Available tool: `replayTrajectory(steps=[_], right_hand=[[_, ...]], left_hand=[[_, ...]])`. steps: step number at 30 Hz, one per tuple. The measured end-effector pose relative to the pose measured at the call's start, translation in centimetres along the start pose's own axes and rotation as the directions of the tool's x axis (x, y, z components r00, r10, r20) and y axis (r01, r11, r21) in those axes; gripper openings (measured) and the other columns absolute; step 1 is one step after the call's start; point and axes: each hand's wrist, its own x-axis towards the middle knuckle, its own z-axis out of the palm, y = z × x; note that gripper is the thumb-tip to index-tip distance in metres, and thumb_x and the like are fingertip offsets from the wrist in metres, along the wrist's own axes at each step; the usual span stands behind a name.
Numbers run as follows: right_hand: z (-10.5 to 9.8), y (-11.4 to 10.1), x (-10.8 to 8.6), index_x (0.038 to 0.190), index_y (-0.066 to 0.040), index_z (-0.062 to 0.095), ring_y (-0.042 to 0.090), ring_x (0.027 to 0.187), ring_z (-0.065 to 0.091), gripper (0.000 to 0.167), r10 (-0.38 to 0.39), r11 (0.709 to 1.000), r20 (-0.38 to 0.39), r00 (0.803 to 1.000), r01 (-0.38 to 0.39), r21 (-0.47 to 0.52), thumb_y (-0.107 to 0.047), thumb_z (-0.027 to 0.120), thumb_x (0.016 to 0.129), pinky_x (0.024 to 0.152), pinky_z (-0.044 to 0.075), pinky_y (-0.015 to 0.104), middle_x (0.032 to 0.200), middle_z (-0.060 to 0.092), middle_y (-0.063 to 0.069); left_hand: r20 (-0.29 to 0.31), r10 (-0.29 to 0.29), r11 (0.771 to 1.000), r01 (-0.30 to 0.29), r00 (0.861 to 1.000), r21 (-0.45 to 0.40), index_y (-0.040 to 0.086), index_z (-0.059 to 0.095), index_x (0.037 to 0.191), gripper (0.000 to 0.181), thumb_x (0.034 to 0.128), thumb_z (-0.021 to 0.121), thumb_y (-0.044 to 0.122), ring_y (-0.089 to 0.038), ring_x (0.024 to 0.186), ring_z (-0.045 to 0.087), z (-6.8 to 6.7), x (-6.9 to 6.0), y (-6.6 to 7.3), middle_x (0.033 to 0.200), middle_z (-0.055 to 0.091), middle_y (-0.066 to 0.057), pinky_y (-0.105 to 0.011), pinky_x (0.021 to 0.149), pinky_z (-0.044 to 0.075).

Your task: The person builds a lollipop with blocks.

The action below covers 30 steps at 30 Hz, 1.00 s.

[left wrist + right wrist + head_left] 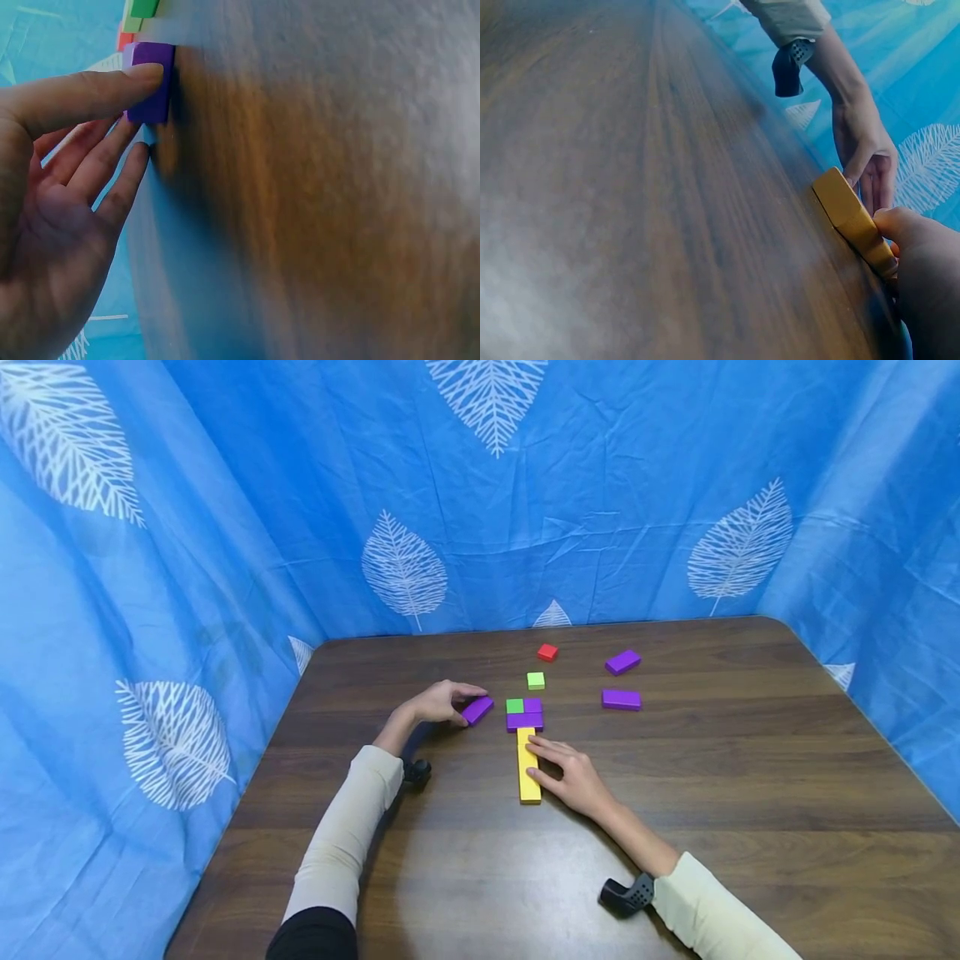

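Note:
My left hand (438,702) pinches a purple block (477,711) between thumb and fingers, just left of a group of joined blocks. In the left wrist view the thumb lies across that purple block (154,94). The group has a green block (514,705) and a small purple face (532,704) behind a wider purple block (525,721). A long yellow piece (529,789) extends from it toward me, with a seam in the right wrist view. My right hand (573,778) rests its thumb and fingertips on the yellow piece; its fingers are loosely bent.
Behind the group lie a light green block (536,681) and a red block (547,652). Two purple blocks, one angled (623,662) and one straighter (621,699), lie to the right. A blue leaf-patterned curtain (600,527) surrounds the brown wooden table (750,760).

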Motion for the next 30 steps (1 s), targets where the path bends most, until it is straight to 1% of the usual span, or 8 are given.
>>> replayTrajectory(steps=[6,11,14,17,22,24,27,30], right_hand=[[-0.1,-0.1,0.0,0.117,-0.003,0.063,0.031,0.114,0.053,0.039,0.003,1.000,-0.001,1.000,-0.003,0.007,-0.021,0.069,0.083,0.095,0.041,0.046,0.126,0.056,0.010],[0.0,-0.1,0.0,0.117,-0.003,0.063,0.031,0.114,0.053,0.039,-0.005,1.000,-0.003,1.000,0.005,0.014,-0.021,0.070,0.083,0.094,0.042,0.045,0.126,0.057,0.011],[0.0,-0.1,0.0,0.117,-0.002,0.063,0.031,0.113,0.053,0.039,-0.011,1.000,-0.009,1.000,0.011,0.016,-0.021,0.070,0.083,0.094,0.042,0.045,0.125,0.057,0.011],[-0.1,0.0,0.0,0.117,-0.003,0.063,0.030,0.113,0.053,0.039,-0.006,1.000,-0.011,1.000,0.006,0.015,-0.021,0.070,0.083,0.094,0.042,0.045,0.125,0.057,0.010],[-0.2,0.0,0.1,0.117,-0.003,0.063,0.030,0.114,0.053,0.040,0.007,1.000,-0.006,1.000,-0.007,0.008,-0.022,0.070,0.083,0.094,0.042,0.044,0.126,0.057,0.010],[-0.2,0.0,0.1,0.117,-0.004,0.063,0.029,0.114,0.053,0.040,0.011,1.000,-0.002,1.000,-0.011,0.007,-0.023,0.070,0.083,0.094,0.042,0.044,0.126,0.057,0.010],[-0.1,0.0,0.0,0.118,-0.004,0.063,0.029,0.114,0.053,0.040,0.015,1.000,0.004,1.000,-0.015,0.004,-0.023,0.069,0.083,0.094,0.042,0.044,0.126,0.057,0.009],[-0.1,-0.1,0.0,0.118,-0.005,0.063,0.029,0.114,0.053,0.040,0.016,1.000,0.006,1.000,-0.016,0.003,-0.024,0.069,0.084,0.094,0.042,0.045,0.126,0.057,0.009]], left_hand=[[-0.081,-0.020,0.997,0.013,0.997,-0.081,0.014,0.054,0.132,0.059,0.0765,0.075,0.009,-0.024,0.121,0.046,0.5,-0.1,-0.2,0.135,0.049,-0.007,-0.039,0.099,0.039],[-0.185,-0.046,0.981,0.010,0.982,-0.192,0.011,0.055,0.130,0.060,0.0738,0.078,0.012,-0.024,0.117,0.051,1.2,0.2,-0.8,0.132,0.051,-0.008,-0.036,0.094,0.043],[-0.254,-0.052,0.971,-0.010,0.966,-0.238,0.010,0.057,0.127,0.060,0.0721,0.080,0.013,-0.023,0.114,0.053,1.9,0.4,-0.9,0.129,0.054,-0.008,-0.033,0.093,0.044],[-0.329,-0.064,0.968,-0.021,0.942,-0.249,0.011,0.059,0.125,0.059,0.0707,0.081,0.015,-0.022,0.112,0.054,2.7,0.7,-0.8,0.128,0.055,-0.007,-0.031,0.092,0.045],[-0.449,-0.053,0.981,-0.037,0.892,-0.189,0.013,0.061,0.123,0.060,0.0678,0.084,0.022,-0.020,0.108,0.054,3.9,1.1,-0.4,0.123,0.057,-0.004,-0.032,0.091,0.045],[-0.479,-0.046,0.985,-0.039,0.877,-0.166,0.013,0.062,0.123,0.061,0.0672,0.084,0.024,-0.020,0.107,0.054,4.3,1.2,-0.1,0.122,0.057,-0.003,-0.034,0.091,0.045],[-0.499,-0.037,0.990,-0.036,0.866,-0.135,0.014,0.062,0.123,0.061,0.0676,0.084,0.026,-0.021,0.110,0.052,4.8,1.1,0.1,0.123,0.057,-0.002,-0.035,0.093,0.043],[-0.501,-0.042,0.993,-0.020,0.865,-0.119,0.014,0.061,0.123,0.061,0.0683,0.083,0.027,-0.021,0.114,0.051,5.2,1.1,0.3,0.124,0.056,-0.002,-0.035,0.095,0.041]])
